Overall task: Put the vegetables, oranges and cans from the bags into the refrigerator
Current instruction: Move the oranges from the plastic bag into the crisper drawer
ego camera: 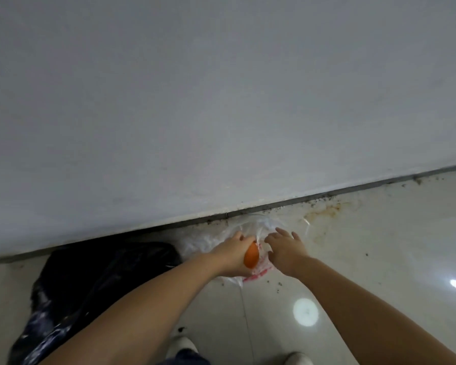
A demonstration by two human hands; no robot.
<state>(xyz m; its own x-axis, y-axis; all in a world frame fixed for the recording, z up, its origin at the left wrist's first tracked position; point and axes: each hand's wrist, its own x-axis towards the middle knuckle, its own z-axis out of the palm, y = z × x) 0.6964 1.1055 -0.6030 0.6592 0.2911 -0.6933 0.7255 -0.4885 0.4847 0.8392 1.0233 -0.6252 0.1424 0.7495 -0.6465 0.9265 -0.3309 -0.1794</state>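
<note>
Both hands reach down to a clear bag (250, 227) lying on the floor (366, 246) against the foot of a white wall (221, 101). On the left lies a black bag (90, 285), crumpled and glossy, close beside the clear one and partly hidden by the left forearm. The left hand (232, 256) grips an orange (251, 255), its fingers curled over the top of the fruit so that only one smooth, bright orange side shows below the palm. The orange sits at the mouth of the clear bag, just above the thin, wrinkled plastic, which carries red printing (258, 273) along its near edge. To the right, the right hand (284, 250) has its fingers spread and relaxed, resting on the plastic of the same bag just beside the orange; it holds nothing that can be made out. What else lies inside the bag is too blurred to tell. Farther right the pale tiles are stained with rust-coloured marks (327, 209) and dark specks along the wall's base, and two bright light reflections (306, 312) shine on the floor. White shoes (182, 346) show at the bottom edge.
</note>
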